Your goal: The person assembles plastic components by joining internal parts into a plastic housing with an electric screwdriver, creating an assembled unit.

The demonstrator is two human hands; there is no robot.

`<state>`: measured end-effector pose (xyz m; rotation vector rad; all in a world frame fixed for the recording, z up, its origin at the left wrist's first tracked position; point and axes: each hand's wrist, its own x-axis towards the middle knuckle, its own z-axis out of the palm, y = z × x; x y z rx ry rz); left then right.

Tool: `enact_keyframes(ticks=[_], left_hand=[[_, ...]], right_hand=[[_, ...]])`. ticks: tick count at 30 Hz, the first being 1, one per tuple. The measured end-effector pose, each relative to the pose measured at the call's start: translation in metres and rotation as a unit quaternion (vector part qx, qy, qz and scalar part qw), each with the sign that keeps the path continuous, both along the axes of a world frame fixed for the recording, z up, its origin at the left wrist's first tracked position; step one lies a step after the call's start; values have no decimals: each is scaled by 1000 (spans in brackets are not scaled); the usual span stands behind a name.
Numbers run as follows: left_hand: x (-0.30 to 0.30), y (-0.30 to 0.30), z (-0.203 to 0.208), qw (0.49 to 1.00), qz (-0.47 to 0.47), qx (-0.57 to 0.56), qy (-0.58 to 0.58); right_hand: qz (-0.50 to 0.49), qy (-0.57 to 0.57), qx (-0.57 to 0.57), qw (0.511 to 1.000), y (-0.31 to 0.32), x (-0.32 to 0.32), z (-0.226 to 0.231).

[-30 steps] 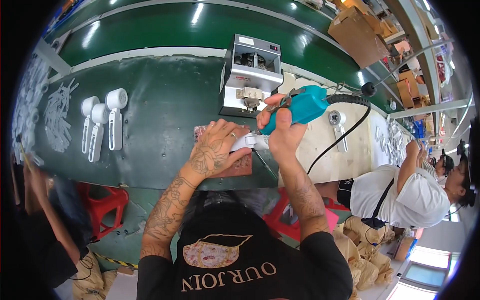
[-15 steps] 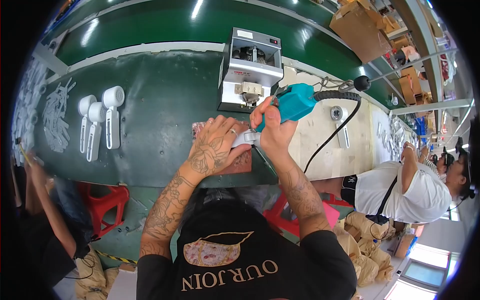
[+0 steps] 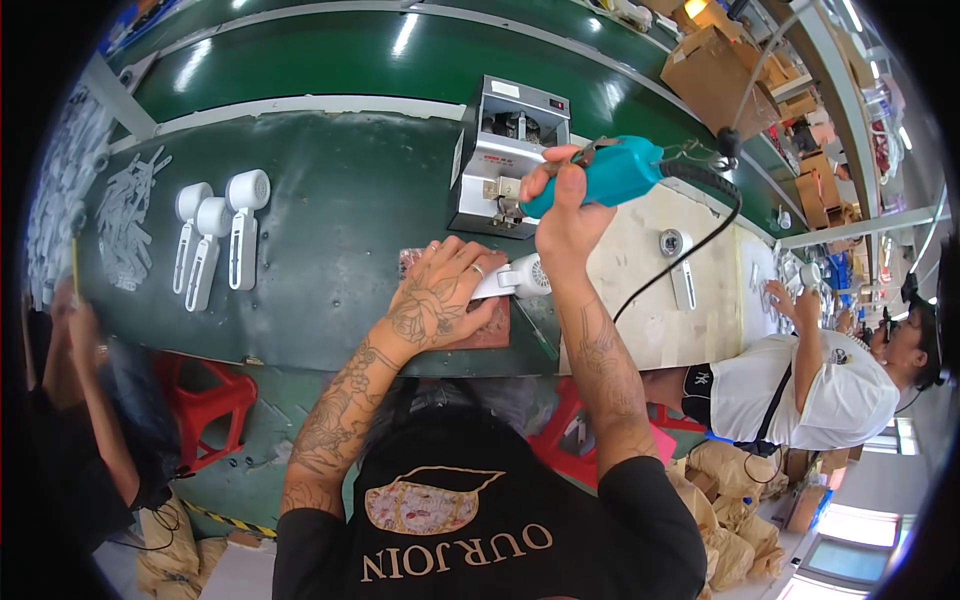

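Heaps of white parts are seen far to the left of both hands, and beside them a thin yellow stick is held in a co-worker's blurred hand. Thin white strips are piled a little closer in. Three white devices, each formed of a round head on a slotted handle, are laid side by side on the dark green tabletop, well to the left of the left hand. Under that hand a reddish pad is partly covered. A white handheld device is gripped by its handle between the left thumb and fingers, its round head turned toward the right wrist. Beyond the hands a metal machine is placed. A teal power tool is clasped in the right hand, its nose pointed at the machine's front; whether the two are touching cannot be told. A black cable is hung from the tool's rear. Right of the right hand, another white device is laid on a pale sheet, and farther right a co-worker in a white shirt is seen.
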<state>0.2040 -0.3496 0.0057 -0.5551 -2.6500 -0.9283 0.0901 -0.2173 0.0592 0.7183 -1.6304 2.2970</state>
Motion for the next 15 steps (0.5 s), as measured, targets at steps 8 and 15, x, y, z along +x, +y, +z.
enact_keyframes(ticks=[8,15], left_hand=[[1,2,7,998,-8,8,-54],[0,1,9,998,-2,31,-58]], right_hand=[[9,3,39,999,-1,-11,-13],[19,-112,9,993,21,27,-3]])
